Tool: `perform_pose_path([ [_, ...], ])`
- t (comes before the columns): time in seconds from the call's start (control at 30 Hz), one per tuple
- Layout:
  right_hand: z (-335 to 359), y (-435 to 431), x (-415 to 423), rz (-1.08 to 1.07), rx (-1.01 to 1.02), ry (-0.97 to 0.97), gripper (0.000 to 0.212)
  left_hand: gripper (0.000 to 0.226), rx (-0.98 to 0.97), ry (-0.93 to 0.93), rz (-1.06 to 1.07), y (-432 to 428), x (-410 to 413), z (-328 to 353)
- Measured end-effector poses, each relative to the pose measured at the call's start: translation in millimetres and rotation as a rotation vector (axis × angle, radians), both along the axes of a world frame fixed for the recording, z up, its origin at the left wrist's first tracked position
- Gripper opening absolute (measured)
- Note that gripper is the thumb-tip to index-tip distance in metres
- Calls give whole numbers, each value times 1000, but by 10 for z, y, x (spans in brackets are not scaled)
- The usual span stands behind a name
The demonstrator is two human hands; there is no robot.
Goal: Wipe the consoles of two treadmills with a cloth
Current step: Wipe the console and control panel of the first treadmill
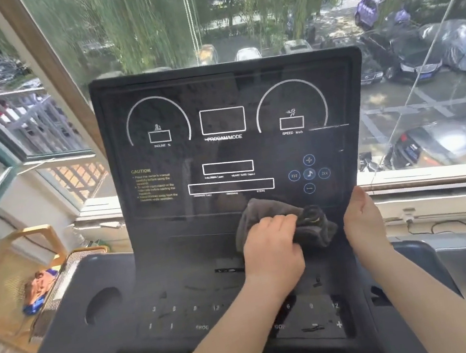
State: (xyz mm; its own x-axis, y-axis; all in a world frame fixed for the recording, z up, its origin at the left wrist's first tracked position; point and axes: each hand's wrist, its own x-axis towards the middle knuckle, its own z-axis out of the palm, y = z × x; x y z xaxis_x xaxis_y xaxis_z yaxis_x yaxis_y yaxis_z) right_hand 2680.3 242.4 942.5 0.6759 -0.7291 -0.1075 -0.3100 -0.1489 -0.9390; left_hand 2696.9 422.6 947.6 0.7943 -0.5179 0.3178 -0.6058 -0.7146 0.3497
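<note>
Nearest, the flat keypad deck [185, 317] of the treadmill console [152, 247] is seen, with printed numbers and a round cup recess [103, 305] at its left.

Just above it, where the deck bends up into the upright display panel [220, 94], the dark cloth [313, 225] is pressed against the surface. It is bunched under the left hand [272, 248], whose fingers are curled over it and grasp a wad of it; loose folds spill out to the right and upward.

The right hand [362, 218] is laid along the panel's right edge. Its fingers pass out of sight behind that edge, so whether they are curled round it cannot be told.

The cloth is judged soft, light and limp: it is best taken as a gathered pad in the palm, with flat pressure applied through it, since a loose corner would only drag. The panel is judged stiff, glossy and somewhat slippery, and it may flex or rock when pushed. Bracing at the bare rim, away from the printed touch keys [309, 174], is therefore thought sensible.

Beyond the panel a large window [232, 11] is seen, with trees and parked cars outside.
</note>
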Motion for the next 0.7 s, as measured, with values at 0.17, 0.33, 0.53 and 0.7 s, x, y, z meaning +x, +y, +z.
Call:
perform_pose_path([
  [0.17,-77,646,-54,-174,-67,-66,47,50,22,-22,-74,434,188,-101],
  [0.33,-22,1193,-72,-107,-367,-96,59,52,23,-85,24,1384,523,-91],
  [0.53,58,1796,-50,218,-188,-135,31,49,-62,-81,179,1944,715,-119],
  [0.7,110,1993,-2,153,-106,-89,30,42,-96,-84,54,1431,554,-133],
])
